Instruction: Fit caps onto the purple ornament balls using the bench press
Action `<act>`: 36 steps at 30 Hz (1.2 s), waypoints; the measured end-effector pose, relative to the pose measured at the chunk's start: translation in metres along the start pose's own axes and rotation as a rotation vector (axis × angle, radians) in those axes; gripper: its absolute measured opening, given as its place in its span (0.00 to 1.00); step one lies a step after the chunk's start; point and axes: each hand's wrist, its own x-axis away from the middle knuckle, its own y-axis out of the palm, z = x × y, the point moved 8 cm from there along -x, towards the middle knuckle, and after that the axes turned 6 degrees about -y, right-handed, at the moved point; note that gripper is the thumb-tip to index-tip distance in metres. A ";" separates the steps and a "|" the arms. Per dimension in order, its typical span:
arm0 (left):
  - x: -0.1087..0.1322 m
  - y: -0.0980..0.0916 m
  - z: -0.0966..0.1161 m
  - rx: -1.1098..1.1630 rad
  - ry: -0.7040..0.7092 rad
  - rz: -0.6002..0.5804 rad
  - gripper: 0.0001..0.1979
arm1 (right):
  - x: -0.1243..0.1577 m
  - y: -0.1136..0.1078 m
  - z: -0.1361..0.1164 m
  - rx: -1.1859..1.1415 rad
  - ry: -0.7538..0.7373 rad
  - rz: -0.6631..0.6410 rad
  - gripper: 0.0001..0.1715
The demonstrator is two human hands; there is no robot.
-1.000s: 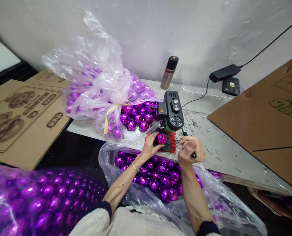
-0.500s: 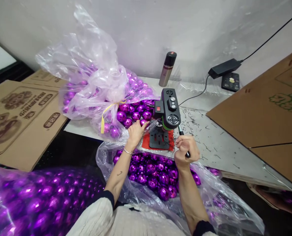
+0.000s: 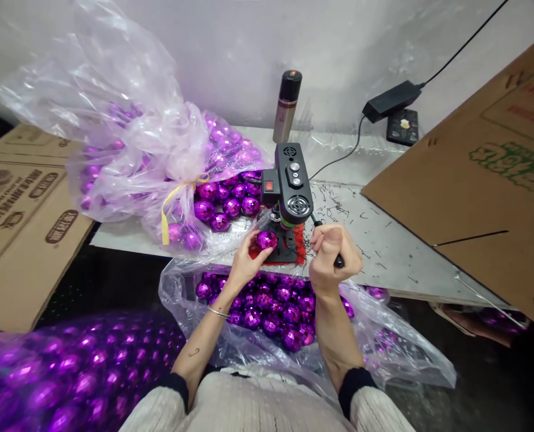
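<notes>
My left hand (image 3: 245, 258) pinches a shiny purple faceted ball (image 3: 266, 239) and holds it over the red-padded base (image 3: 297, 247) of a small black bench drill (image 3: 293, 191). My right hand (image 3: 329, 255) is closed in a fist round the drill's black lever handle (image 3: 338, 261), to the right of the base. A tied clear bag of purple balls (image 3: 150, 150) lies on the table to the left of the drill. Below my hands an open clear bag (image 3: 267, 306) holds several more purple balls.
A dark spray can (image 3: 287, 106) stands behind the drill. A power adapter (image 3: 392, 99) and its cable lie at the back right. Cardboard sheets (image 3: 483, 180) lean at right and lie flat at left (image 3: 19, 222). Another bag of purple balls (image 3: 69, 372) fills the lower left.
My left hand reached to the ball pile by the tied bag, then came back with a purple ball to the drill base. My right hand stayed on the lever.
</notes>
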 end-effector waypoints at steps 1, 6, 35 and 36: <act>0.000 0.001 -0.001 -0.063 0.026 0.026 0.33 | -0.003 0.000 -0.001 0.001 0.005 0.006 0.23; -0.015 0.012 0.004 -0.226 0.142 0.076 0.31 | -0.006 0.001 -0.002 -0.026 0.003 0.027 0.23; -0.025 0.038 0.008 -0.338 0.302 -0.047 0.33 | 0.023 -0.005 0.003 0.001 -0.069 -0.063 0.19; -0.026 0.038 0.008 -0.342 0.311 -0.048 0.33 | 0.026 -0.005 0.004 -0.006 -0.079 -0.061 0.19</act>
